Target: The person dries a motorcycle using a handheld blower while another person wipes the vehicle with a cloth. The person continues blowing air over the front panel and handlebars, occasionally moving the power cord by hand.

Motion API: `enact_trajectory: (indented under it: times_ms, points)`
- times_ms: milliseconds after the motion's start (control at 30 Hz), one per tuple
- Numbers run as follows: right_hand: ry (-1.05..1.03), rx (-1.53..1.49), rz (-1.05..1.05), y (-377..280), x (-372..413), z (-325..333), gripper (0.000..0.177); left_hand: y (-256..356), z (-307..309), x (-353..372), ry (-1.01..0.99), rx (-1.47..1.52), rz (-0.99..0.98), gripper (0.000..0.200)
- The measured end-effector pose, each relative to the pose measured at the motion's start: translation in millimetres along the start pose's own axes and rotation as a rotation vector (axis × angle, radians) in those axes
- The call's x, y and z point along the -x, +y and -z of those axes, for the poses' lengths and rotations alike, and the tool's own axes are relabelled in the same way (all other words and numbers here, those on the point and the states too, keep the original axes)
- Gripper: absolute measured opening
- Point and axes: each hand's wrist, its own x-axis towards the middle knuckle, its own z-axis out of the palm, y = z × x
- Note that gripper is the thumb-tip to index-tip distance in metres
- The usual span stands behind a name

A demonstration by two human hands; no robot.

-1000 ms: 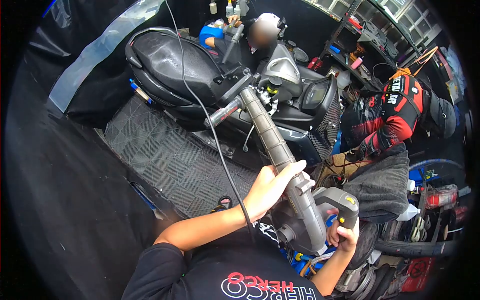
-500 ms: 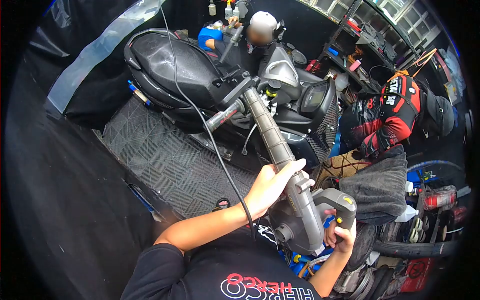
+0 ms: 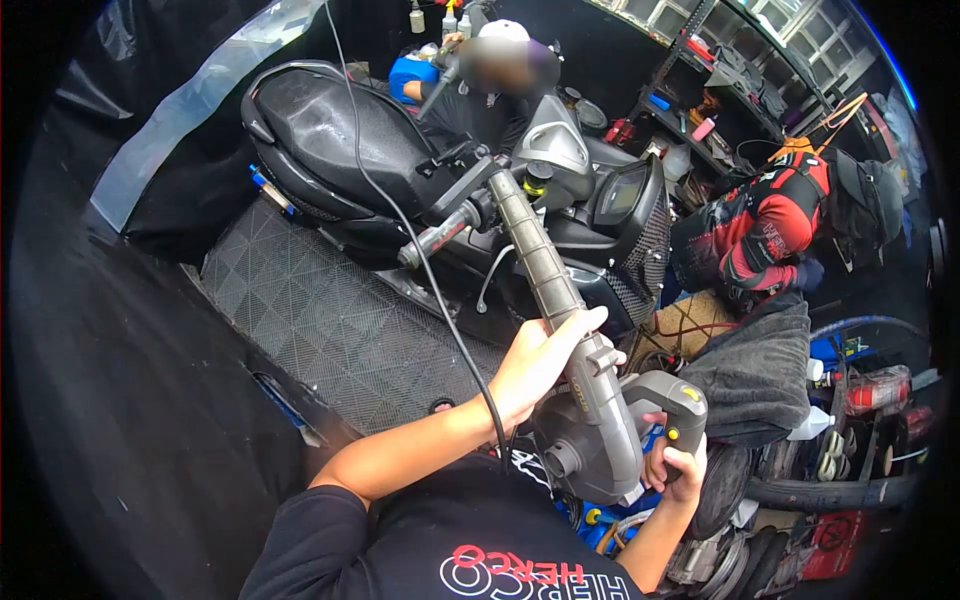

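Grey and seemingly stiff, the blower (image 3: 606,410) is held at the near side of the scooter (image 3: 340,130). Its tube (image 3: 543,262) is clasped by the left grip (image 3: 537,370), its handle (image 3: 688,404) by the right grip (image 3: 680,470). Its body (image 3: 588,462) is probably heavy, so both holds are needed.

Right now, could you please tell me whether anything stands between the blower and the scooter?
Nothing visible does. The left hand grips the blower, whose tube ends over the handlebar of the scooter in view, though contact is unclear. The black cable crosses the scooter farther left, clear of the tube's mouth.
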Motion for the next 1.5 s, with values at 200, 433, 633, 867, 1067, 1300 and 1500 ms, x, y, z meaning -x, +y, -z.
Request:
enact_trajectory:
  times_ms: [200, 433, 633, 867, 1067, 1300, 1500]
  points:
    - [-0.009, 0.044, -0.007, 3, -2, 6, 0.069, 0, 1, -1, -0.018, -0.001, -0.017, 0.037]
    - [-0.036, 0.062, -0.043, -10, 4, 23, 0.070, -8, 9, 18, -0.028, -0.139, 0.047, 0.037]
    - [-0.055, 0.079, -0.018, -17, 9, 28, 0.071, -8, 12, 33, -0.060, -0.212, 0.067, 0.039]
    - [-0.051, 0.069, -0.036, -14, 6, 20, 0.072, -15, 17, 31, -0.029, -0.176, 0.009, 0.039]
    - [-0.062, 0.091, -0.042, -21, 9, 19, 0.071, -15, 17, 35, -0.054, -0.190, 0.015, 0.040]
    - [-0.058, 0.197, 0.037, -68, 17, 17, 0.056, 7, 1, 49, -0.080, -0.182, 0.035, 0.050]
    - [-0.001, 0.297, 0.120, -112, 27, 8, 0.052, 9, -7, 48, -0.214, -0.185, -0.014, 0.067]
